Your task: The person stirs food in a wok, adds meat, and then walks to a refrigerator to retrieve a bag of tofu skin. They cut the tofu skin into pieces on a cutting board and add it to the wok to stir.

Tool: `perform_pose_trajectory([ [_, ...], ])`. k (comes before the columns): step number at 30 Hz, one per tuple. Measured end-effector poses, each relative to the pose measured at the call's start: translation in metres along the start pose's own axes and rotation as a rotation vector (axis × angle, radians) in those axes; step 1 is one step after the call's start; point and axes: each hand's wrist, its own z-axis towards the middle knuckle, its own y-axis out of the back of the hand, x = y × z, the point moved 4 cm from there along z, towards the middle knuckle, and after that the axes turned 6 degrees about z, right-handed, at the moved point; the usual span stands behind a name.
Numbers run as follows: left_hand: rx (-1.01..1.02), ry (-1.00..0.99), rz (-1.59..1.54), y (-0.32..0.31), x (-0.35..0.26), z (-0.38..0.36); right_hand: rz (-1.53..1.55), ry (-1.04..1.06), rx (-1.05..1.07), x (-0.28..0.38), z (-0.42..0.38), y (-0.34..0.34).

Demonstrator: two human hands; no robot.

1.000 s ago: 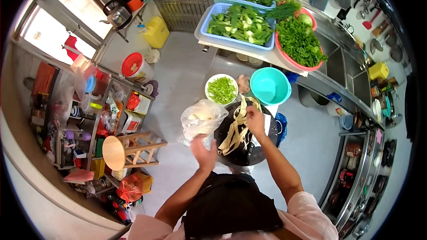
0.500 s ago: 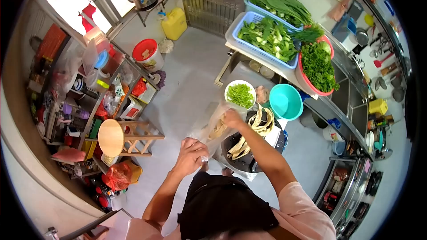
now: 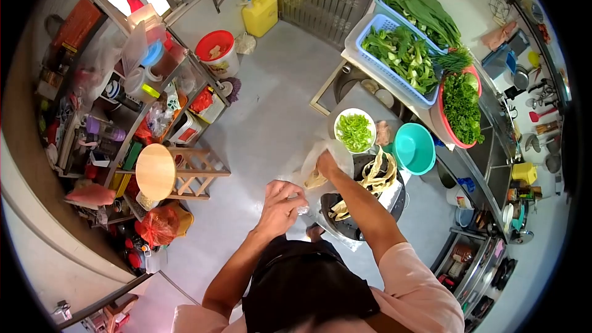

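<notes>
My left hand [image 3: 282,205] is closed on the gathered edge of a clear plastic bag [image 3: 308,196]. Inside the bag's mouth is my right hand [image 3: 325,163], its fingers pointing down and curled at pale yellow strips [image 3: 314,180]; the plastic partly veils the fingertips. More long, limp strips [image 3: 378,176] of the same kind lie on a round dark board [image 3: 351,229], beside my right forearm. A white bowl of chopped green vegetable [image 3: 354,132] stands just beyond my right hand. Next to it are a piece of pinkish meat [image 3: 383,132] and a turquoise basin [image 3: 414,149].
Blue baskets of leafy greens [image 3: 401,55] and a red basin of herbs [image 3: 461,108] stand on the counter at the back right, near the sink [image 3: 490,148]. A wooden stool [image 3: 155,171] and cluttered shelves [image 3: 117,129] are at the left. A red-lidded bucket [image 3: 216,49] stands farther back.
The view has shifted, so the room's things appear farther right and lower. My right hand has gone deeper into the bag. My left hand still grips the plastic, now nearer the right hand.
</notes>
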Motion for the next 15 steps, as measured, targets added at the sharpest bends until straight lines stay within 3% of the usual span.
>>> perform_pose_trajectory([
  [1, -0.001, 0.003, -0.002, 0.0, 0.001, 0.0, -0.118, 0.144, -0.039, -0.021, 0.01, -0.045],
  [2, 0.001, 0.002, -0.008, 0.0, 0.002, 0.0, -0.12, 0.144, -0.037, -0.008, 0.001, -0.022],
  [4, 0.0, -0.004, -0.02, -0.002, 0.004, 0.0, 0.452, -0.196, -0.088, 0.018, -0.025, 0.059],
  [7, -0.034, 0.02, -0.052, -0.004, 0.006, -0.001, 0.396, -0.12, 0.048, 0.018, -0.023, 0.065],
  [10, -0.022, 0.016, -0.04, -0.003, 0.004, 0.003, 0.395, -0.04, 0.026, 0.024, -0.018, 0.046],
  [11, -0.02, 0.013, -0.032, -0.001, 0.002, 0.004, 0.565, -0.143, -0.116, 0.026, -0.022, 0.041],
  [12, -0.013, 0.011, -0.024, 0.0, 0.001, 0.004, 0.573, -0.14, -0.121, 0.025, -0.02, 0.038],
  [14, -0.021, 0.025, -0.018, 0.002, 0.001, 0.002, 0.294, -0.212, 0.153, 0.024, -0.022, 0.031],
  [15, -0.043, 0.043, -0.018, 0.002, 0.001, 0.001, 0.292, -0.213, 0.151, 0.027, -0.029, 0.049],
])
